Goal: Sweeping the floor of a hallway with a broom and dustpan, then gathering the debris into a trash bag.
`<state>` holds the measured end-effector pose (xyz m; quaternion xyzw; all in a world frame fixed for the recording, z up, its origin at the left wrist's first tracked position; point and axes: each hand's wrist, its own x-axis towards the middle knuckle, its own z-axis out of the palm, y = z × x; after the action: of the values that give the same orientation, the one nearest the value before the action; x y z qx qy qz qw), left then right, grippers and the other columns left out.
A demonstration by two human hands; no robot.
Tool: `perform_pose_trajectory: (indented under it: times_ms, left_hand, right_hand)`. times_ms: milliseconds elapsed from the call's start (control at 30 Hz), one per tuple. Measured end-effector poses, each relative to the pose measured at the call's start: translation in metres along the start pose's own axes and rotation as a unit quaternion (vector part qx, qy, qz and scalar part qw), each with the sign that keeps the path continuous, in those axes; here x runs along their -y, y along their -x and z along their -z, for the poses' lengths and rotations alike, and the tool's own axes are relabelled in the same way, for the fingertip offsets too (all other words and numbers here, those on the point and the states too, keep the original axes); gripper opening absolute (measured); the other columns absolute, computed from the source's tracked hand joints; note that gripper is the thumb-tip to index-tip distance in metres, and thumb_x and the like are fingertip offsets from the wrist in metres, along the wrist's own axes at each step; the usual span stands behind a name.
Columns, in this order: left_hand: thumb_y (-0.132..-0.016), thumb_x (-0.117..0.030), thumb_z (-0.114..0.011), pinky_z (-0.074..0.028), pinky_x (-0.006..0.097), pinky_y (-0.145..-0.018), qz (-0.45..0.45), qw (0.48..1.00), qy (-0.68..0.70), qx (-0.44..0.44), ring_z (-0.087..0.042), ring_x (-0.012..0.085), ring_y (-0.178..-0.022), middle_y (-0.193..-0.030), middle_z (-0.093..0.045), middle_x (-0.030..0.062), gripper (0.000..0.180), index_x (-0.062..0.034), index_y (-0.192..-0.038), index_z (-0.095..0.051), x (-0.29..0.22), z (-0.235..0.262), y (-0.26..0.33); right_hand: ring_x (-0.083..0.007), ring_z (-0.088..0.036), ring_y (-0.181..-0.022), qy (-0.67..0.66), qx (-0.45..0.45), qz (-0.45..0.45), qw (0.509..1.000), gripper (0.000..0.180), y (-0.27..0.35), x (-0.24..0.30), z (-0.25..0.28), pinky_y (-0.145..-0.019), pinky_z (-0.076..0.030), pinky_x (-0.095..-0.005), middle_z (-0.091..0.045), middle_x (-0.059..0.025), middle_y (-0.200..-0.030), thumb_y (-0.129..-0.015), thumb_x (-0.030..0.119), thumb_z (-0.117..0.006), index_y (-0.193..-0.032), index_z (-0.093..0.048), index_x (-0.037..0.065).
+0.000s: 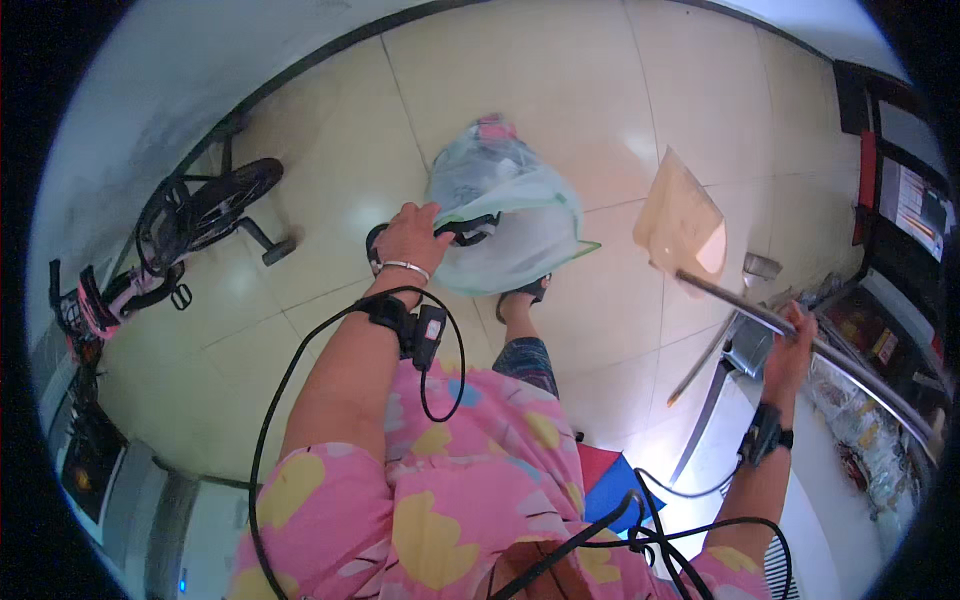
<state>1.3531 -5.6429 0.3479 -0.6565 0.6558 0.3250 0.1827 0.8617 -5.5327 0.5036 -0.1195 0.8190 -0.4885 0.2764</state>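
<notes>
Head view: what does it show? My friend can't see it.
A person's left hand holds the edge of a pale plastic bag above a tiled floor, while the right hand grips a metal pole with a peach-coloured scoop at its end. A pink and black bike stands at the left.

Likely a home, tiled floor (540, 80), small pink and black bicycle (175, 215) by a pale wall (130, 130), cluttered dark shelving (853, 95)

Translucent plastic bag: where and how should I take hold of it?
On the plastic bag, probably pinch the open rim at its right side, coming from the right: the mouth gapes there, the film looks thin and slack, and the left hand is at the opposite edge.
</notes>
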Motion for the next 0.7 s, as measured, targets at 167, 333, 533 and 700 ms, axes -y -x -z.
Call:
perform_pose_trajectory:
  times_ms: [167, 333, 533, 700]
  left_hand:
    - [-0.073, -0.027, -0.061, -0.046, 0.04, -0.07, 0.03, 0.999, 0.003, 0.04, -0.056, 0.0285, -0.087, -0.092, -0.055, 0.0097, 0.027, -0.0146, -0.097, -0.059, 0.004, -0.015, -0.019]
    - [-0.073, -0.024, -0.059, -0.046, 0.039, -0.07, 0.025, 0.997, 0.072, 0.008, -0.057, 0.0295, -0.083, -0.088, -0.058, 0.0112, 0.022, -0.0108, -0.09, -0.061, -0.009, -0.014, -0.031]
    - [-0.071, -0.023, -0.062, -0.047, 0.036, -0.065, 0.015, 0.991, 0.12, -0.06, -0.059, 0.0295, -0.071, -0.078, -0.062, 0.014, 0.023, -0.0052, -0.086, -0.062, -0.001, -0.018, -0.034]
    - [-0.071, -0.022, -0.062, -0.047, 0.035, -0.066, 0.059, 0.986, 0.15, -0.037, -0.059, 0.0287, -0.072, -0.079, -0.061, 0.0129, 0.022, -0.0056, -0.086, -0.061, 0.0, -0.009, -0.038]
  right_hand:
    - [-0.0121, -0.044, -0.101, 0.122, 0.027, -0.073, 0.989, 0.02, -0.038, -0.064, -0.001, -0.078, -0.038, -0.0309, -0.054, 0.0025, -0.1, -0.084, 0.029, -0.052, -0.097, -0.055, 0.013]
    - [-0.0122, -0.048, -0.091, 0.031, 0.023, -0.059, 0.997, 0.015, -0.062, -0.117, 0.008, -0.073, -0.043, -0.0298, -0.054, 0.0004, -0.101, -0.082, 0.018, -0.056, -0.097, -0.055, 0.014]
    - [-0.0149, -0.05, -0.092, -0.082, -0.048, -0.109, 0.99, 0.017, -0.036, -0.141, -0.014, -0.074, -0.046, -0.0332, -0.055, -0.0039, -0.098, -0.08, 0.018, -0.062, -0.092, -0.05, 0.014]
    - [-0.0129, -0.05, -0.09, -0.063, -0.092, -0.147, 0.983, 0.022, -0.014, -0.158, -0.029, -0.073, -0.045, -0.0343, -0.053, -0.0027, -0.095, -0.077, 0.012, -0.063, -0.095, -0.051, 0.01]
